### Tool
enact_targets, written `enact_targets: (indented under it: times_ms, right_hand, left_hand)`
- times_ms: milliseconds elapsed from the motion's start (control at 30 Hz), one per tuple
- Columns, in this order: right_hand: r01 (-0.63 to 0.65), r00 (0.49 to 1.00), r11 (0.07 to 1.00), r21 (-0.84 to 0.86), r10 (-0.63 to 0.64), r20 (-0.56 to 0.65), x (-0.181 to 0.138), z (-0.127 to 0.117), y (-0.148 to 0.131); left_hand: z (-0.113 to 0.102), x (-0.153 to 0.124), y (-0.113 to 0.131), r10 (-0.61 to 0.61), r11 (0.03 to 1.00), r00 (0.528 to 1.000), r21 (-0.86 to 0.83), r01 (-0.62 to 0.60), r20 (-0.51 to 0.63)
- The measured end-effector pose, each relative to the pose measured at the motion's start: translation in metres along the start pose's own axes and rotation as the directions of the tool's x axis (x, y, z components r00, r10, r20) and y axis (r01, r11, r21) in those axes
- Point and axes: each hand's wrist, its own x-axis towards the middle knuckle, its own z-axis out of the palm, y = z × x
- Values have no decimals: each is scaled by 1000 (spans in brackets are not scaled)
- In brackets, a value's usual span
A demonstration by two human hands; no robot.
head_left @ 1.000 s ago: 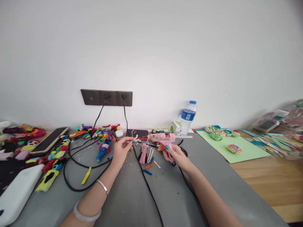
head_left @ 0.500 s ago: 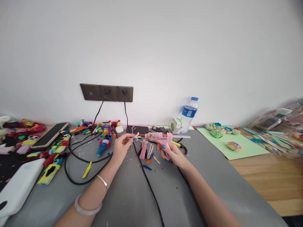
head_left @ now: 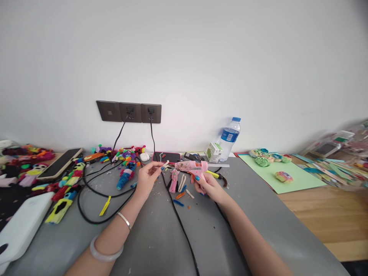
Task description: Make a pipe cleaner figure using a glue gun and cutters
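Observation:
My right hand (head_left: pixel 207 185) is wrapped round the handle of a pink hot glue gun (head_left: pixel 191 166), its nozzle aimed left and a clear glue stick (head_left: pixel 220 165) jutting from its back. In a pinch, my left hand (head_left: pixel 148 177) holds a small cream-coloured fuzzy piece (head_left: pixel 166 163) close to the nozzle; whether they touch I cannot tell. Under the gun lies a pink fuzzy doll (head_left: pixel 174 181), beside cream pipe cleaner pieces (head_left: pixel 182 183). Short orange (head_left: pixel 180 195) and blue (head_left: pixel 178 203) pieces lie nearer me.
Black cables (head_left: pixel 178 218) cross the grey table from the wall sockets (head_left: pixel 129 112). Left are colourful fuzzy dolls (head_left: pixel 61 207), a phone (head_left: pixel 60 164) and a white device (head_left: pixel 25 226). A water bottle (head_left: pixel 230 138), small box (head_left: pixel 214 152) and green paper (head_left: pixel 301 180) stand or lie right.
The glue gun has shifted very slightly left towards the cream piece. My left hand keeps its pinch almost in place, and the view has moved a little.

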Motion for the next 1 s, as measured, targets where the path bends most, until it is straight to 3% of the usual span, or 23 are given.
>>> enact_targets:
  times_ms: [1000]
  right_hand:
    - [8, 1000, 998, -68, -9, -18, -2, -3, 4]
  left_hand:
    - [0, 0, -3, 26, 1000, 1000, -15, -26, -2]
